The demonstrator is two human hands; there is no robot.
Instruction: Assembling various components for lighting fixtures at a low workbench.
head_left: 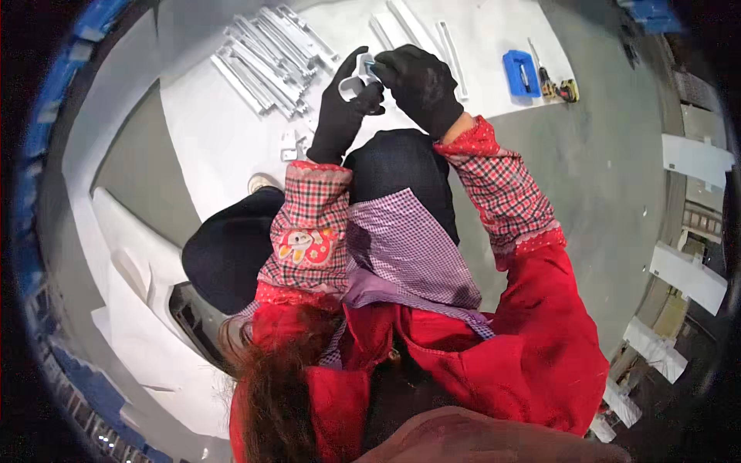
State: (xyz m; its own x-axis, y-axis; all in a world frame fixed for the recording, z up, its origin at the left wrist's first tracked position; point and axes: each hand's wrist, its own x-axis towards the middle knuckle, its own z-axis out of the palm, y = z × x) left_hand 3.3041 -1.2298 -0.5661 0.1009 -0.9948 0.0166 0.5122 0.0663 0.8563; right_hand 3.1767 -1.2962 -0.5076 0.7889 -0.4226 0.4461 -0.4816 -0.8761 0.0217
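Slippage is what I'd fear: the white part [352,88] is small and looks smooth, so if my right hand [421,85] bore too hard or off-line at the bluish bit [370,70], it could twist free and drop onto the white sheet [207,140], perhaps near the pale rails [270,60]. The part sits raised between my hands, clamped in my left hand [340,116], the forefinger along its left side and the thumb at its lower right. My right fingers bunch at its upper right; whether they pinch the bluish bit, I cannot tell.
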